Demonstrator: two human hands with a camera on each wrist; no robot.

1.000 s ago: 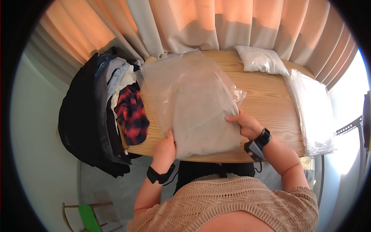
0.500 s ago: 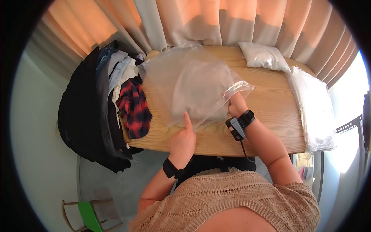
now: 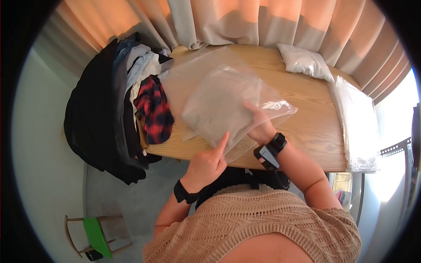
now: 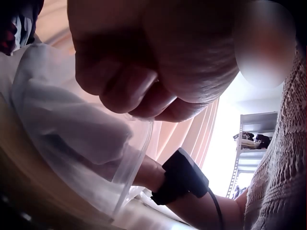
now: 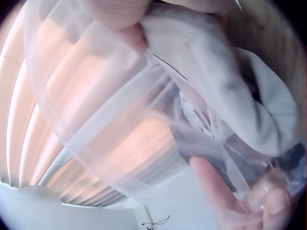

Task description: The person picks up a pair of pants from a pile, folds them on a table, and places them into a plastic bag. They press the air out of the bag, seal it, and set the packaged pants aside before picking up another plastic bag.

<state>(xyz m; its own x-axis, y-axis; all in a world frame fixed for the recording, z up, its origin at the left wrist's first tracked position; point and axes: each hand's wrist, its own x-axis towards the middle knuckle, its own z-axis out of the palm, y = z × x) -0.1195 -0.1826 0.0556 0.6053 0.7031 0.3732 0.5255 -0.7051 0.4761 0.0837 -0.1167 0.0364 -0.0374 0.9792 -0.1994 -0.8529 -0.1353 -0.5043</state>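
Note:
A clear plastic bag (image 3: 180,81) lies over the middle of the wooden table. Inside it is a folded pale grey garment (image 5: 206,62), hazy through the plastic in the head view. My right hand (image 3: 262,127) is in the bag's mouth and grips the garment, its fingers at the cloth's edge in the right wrist view. With the index finger pointing out straight, my left hand (image 3: 205,165) curls its other fingers at the near edge of the bag and pinches the plastic.
A heap of dark clothes (image 3: 90,114) stands at the table's left, a red-and-navy checked garment (image 3: 153,111) on its near side. Clear bags (image 3: 357,127) are stacked at the right edge, behind them a white filled packet (image 3: 302,61). Curtains (image 3: 237,22) hang behind the table.
The garment has gone from the bag's near side to inside it, pushed in and turned by the right hand. The left hand has let go of the garment's corner and moved right to the bag's edge.

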